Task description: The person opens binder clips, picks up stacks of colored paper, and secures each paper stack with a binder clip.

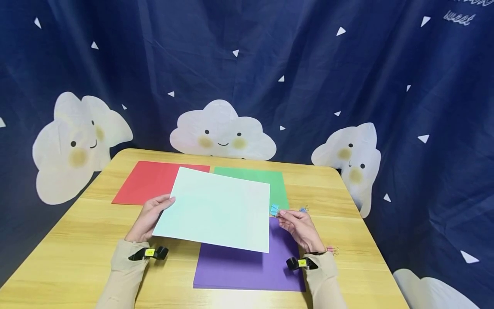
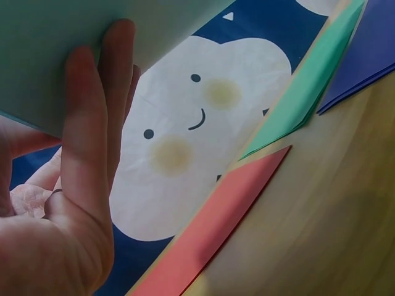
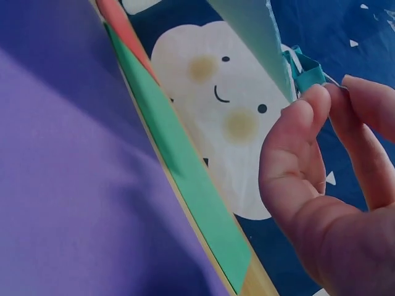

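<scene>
Over the table (image 1: 69, 253) | left hand (image 1: 148, 218): pinching pale sheet (image 1: 216, 210) at edge | right hand (image 1: 302, 229): pinching blue clip (image 1: 274, 209)

— Which colours are seen?
— A pale mint sheet (image 1: 216, 210), a light blue clip (image 1: 274, 210), red paper (image 1: 144, 184), green paper (image 1: 252, 174) and purple paper (image 1: 243, 274) are noticed.
— And patterns?
— The dark blue curtain (image 1: 200, 25) is decorated with white clouds (image 1: 222, 128) and triangles (image 1: 341, 31).
</scene>
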Demonstrator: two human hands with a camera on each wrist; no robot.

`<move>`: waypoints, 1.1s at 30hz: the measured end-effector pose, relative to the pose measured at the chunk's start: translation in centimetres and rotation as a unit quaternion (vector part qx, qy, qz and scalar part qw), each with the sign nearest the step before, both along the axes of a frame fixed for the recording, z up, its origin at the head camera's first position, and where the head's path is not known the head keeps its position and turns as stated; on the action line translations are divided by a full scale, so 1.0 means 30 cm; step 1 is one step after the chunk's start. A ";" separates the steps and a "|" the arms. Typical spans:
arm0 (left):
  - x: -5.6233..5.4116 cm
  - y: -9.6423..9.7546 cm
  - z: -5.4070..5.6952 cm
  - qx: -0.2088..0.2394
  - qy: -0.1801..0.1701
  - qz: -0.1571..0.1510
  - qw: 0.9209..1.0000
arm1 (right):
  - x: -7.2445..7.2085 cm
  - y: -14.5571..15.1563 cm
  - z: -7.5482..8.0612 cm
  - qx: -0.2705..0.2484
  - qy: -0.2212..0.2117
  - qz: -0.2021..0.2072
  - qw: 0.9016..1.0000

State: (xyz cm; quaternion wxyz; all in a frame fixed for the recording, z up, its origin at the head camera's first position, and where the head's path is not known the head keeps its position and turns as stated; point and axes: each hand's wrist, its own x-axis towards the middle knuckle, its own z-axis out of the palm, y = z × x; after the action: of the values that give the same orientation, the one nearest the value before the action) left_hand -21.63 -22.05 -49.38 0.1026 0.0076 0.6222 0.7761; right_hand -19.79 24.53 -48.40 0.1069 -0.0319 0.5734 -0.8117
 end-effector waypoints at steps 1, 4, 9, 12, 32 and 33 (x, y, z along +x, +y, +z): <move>0.000 -0.001 0.000 0.000 -0.001 0.000 1.000 | 0.001 0.001 0.000 0.001 0.001 0.003 1.000; -0.001 -0.006 0.001 0.006 -0.003 0.001 1.000 | 0.003 0.007 0.002 -0.001 0.005 0.015 1.000; -0.003 -0.011 0.006 0.026 -0.005 0.003 1.000 | 0.000 0.020 -0.001 -0.009 0.011 0.034 0.999; -0.004 -0.011 0.007 0.030 -0.006 0.002 1.000 | -0.001 0.023 -0.001 -0.012 0.010 0.044 0.999; -0.001 -0.002 0.000 0.022 -0.016 0.003 1.000 | -0.008 0.034 -0.008 -0.028 0.021 0.075 0.997; 0.000 -0.002 0.001 0.022 -0.016 0.003 1.000 | -0.007 0.033 -0.007 -0.026 0.019 0.075 0.997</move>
State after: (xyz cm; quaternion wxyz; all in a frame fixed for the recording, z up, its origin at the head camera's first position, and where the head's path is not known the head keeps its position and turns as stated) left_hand -21.64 -22.10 -49.35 0.1101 -0.0043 0.6034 0.7898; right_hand -20.01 25.51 -48.59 0.1558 -0.0926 0.5502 -0.8151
